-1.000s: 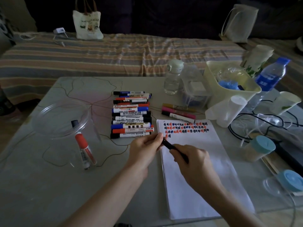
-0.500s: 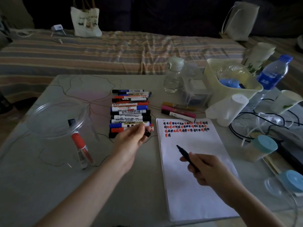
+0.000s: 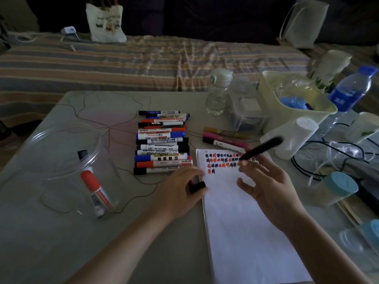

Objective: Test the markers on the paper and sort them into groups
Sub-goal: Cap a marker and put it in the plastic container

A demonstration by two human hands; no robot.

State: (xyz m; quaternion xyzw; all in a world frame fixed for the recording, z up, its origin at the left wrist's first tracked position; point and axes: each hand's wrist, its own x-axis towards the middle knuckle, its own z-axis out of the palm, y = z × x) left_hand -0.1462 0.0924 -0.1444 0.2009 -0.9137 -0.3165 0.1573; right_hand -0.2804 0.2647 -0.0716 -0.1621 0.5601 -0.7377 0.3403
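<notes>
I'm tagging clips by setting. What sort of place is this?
Probably a home living room: a low table before a striped-covered sofa or daybed, a tote bag, household bottles.

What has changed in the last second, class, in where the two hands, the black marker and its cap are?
The cap came off. The left hand carried the black cap to the paper's left edge. The right hand swung the black marker up over the test marks. The marker row and the plastic jar stayed put.
</notes>
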